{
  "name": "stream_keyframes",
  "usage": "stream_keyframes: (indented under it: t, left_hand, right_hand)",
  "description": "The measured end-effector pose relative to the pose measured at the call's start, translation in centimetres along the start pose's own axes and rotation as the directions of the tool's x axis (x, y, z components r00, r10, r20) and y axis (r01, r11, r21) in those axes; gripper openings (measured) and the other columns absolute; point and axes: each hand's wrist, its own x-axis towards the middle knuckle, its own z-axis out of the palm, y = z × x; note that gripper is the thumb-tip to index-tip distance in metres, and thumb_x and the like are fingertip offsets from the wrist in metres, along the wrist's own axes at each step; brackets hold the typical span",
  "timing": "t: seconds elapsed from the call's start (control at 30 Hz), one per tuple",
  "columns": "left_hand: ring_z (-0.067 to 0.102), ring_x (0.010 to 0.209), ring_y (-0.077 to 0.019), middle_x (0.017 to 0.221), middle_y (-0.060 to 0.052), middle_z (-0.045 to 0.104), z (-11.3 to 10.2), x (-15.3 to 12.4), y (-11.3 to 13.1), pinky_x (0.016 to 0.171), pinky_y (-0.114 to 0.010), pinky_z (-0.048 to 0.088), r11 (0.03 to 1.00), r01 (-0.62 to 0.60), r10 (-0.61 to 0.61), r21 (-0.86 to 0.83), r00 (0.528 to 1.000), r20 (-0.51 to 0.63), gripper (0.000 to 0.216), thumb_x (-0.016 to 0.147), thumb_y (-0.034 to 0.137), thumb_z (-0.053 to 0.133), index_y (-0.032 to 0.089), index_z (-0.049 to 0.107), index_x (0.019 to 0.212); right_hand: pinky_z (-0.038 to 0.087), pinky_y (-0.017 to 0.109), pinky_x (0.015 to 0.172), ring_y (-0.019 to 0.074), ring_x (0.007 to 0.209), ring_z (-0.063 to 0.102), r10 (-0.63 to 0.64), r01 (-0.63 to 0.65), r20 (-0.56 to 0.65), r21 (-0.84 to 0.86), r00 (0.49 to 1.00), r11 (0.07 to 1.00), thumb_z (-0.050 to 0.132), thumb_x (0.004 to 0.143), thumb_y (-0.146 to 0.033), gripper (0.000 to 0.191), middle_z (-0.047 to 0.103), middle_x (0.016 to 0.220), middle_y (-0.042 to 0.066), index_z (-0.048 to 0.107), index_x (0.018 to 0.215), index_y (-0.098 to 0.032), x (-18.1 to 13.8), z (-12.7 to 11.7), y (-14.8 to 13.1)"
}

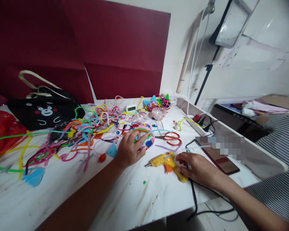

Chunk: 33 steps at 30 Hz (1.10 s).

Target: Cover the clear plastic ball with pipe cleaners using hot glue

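Note:
My left hand (131, 147) is closed over a round craft piece (148, 137) wound with coloured pipe cleaners, with blue and pink dots on its side. The palm and fingers hide part of it. To the right, my right hand (195, 166) has curled fingers and thumb at the handle of a yellow hot glue gun (162, 159). The gun's nozzle points left and its orange trigger faces me. Red-handled scissors (172, 138) lie between and behind the two hands. A purple pipe cleaner (168, 148) is just in front of them.
Tangled pipe cleaners (103, 117) cover the table's left side near a black bag (45, 110). Finished-looking colourful pieces (157, 103) and a small digital timer (130, 108) stand behind. A phone (221, 160), black cable (194, 195) and power strip (199, 125) are right. Someone's striped clothing (279, 160) shows beyond.

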Motion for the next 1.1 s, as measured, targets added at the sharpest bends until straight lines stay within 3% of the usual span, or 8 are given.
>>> stream_keyframes:
  t: [0.07,0.23,0.33,0.5,0.67,0.83,1.0,1.1]
  left_hand:
    - [0.052,0.107,-0.0301,0.116,-0.016,0.054,0.0,0.0,-0.1,0.092,-0.048,0.049,1.000,-0.005,0.005,0.002,1.000,0.003,0.037,0.086,0.028,0.058,0.017,0.064,0.120]
    - [0.054,0.106,-0.0313,0.116,-0.018,0.054,0.2,-0.1,-0.3,0.093,-0.050,0.049,1.000,-0.028,0.028,0.013,0.999,0.020,0.039,0.085,0.027,0.060,0.014,0.064,0.121]
    - [0.054,0.107,-0.0314,0.116,-0.018,0.055,0.3,-0.1,-0.3,0.094,-0.050,0.048,0.999,-0.042,0.041,0.022,0.999,0.014,0.039,0.084,0.028,0.061,0.014,0.065,0.120]
    - [0.054,0.106,-0.0314,0.115,-0.018,0.055,0.2,0.0,-0.2,0.093,-0.050,0.049,0.999,-0.035,0.035,0.017,0.999,0.012,0.038,0.085,0.028,0.060,0.013,0.065,0.120]
    - [0.054,0.107,-0.0311,0.115,-0.018,0.055,0.3,0.0,-0.2,0.094,-0.049,0.048,0.999,-0.037,0.037,0.025,0.999,0.006,0.039,0.085,0.028,0.061,0.013,0.065,0.121]
    - [0.055,0.108,-0.0307,0.117,-0.018,0.055,0.4,-0.1,-0.2,0.095,-0.049,0.048,0.999,-0.038,0.038,0.019,0.999,0.012,0.039,0.085,0.028,0.061,0.014,0.064,0.122]
    - [0.054,0.106,-0.0311,0.116,-0.018,0.055,0.3,-0.1,-0.1,0.093,-0.050,0.049,0.999,-0.033,0.033,0.024,0.999,0.008,0.039,0.085,0.029,0.061,0.014,0.065,0.121]
    - [0.054,0.107,-0.0314,0.115,-0.018,0.055,0.2,-0.1,0.0,0.093,-0.050,0.049,0.999,-0.027,0.027,0.024,1.000,0.002,0.039,0.085,0.029,0.060,0.014,0.065,0.121]
  right_hand:
    - [0.048,0.028,0.072,0.0198,0.083,0.068,0.027,-0.027,-0.009,0.048,1.000,0.999,0.054,0.089,-0.032,0.022,0.072,0.101,0.008,0.065,0.105,-0.022,-0.9,0.7,0.8]
    - [0.051,0.034,0.076,0.0231,0.088,0.067,0.089,-0.090,-0.221,0.006,0.971,0.996,0.044,0.093,-0.034,0.026,0.070,0.101,0.011,0.064,0.101,-0.019,-2.7,1.3,3.7]
    - [0.051,0.034,0.073,0.0220,0.082,0.067,0.111,-0.119,-0.201,-0.031,0.973,0.992,0.043,0.094,-0.034,0.026,0.068,0.096,0.010,0.063,0.098,-0.020,-3.8,1.7,4.9]
    - [0.052,0.032,0.075,0.0206,0.086,0.066,0.057,-0.064,-0.216,-0.028,0.975,0.998,0.047,0.094,-0.034,0.020,0.066,0.095,0.008,0.063,0.097,-0.021,-4.8,2.9,5.9]
    - [0.052,0.032,0.075,0.0198,0.085,0.067,0.046,-0.048,-0.253,0.000,0.966,0.999,0.045,0.095,-0.028,0.021,0.068,0.095,0.009,0.064,0.097,-0.020,-4.8,2.4,5.7]
    - [0.052,0.029,0.073,0.0185,0.082,0.067,-0.013,-0.016,-0.236,-0.122,0.972,0.992,0.044,0.097,-0.023,0.023,0.069,0.094,0.009,0.066,0.095,-0.017,-1.8,0.6,4.5]
    - [0.051,0.032,0.090,0.0189,0.102,0.064,-0.013,-0.032,-0.204,-0.212,0.979,0.977,0.043,0.096,-0.009,0.026,0.067,0.111,0.011,0.065,0.109,-0.015,4.6,-0.3,4.5]
    - [0.054,0.038,0.087,0.0191,0.098,0.065,-0.021,-0.018,-0.132,-0.286,0.991,0.958,0.053,0.097,-0.024,0.021,0.065,0.112,0.009,0.062,0.115,-0.015,8.1,-0.1,4.8]
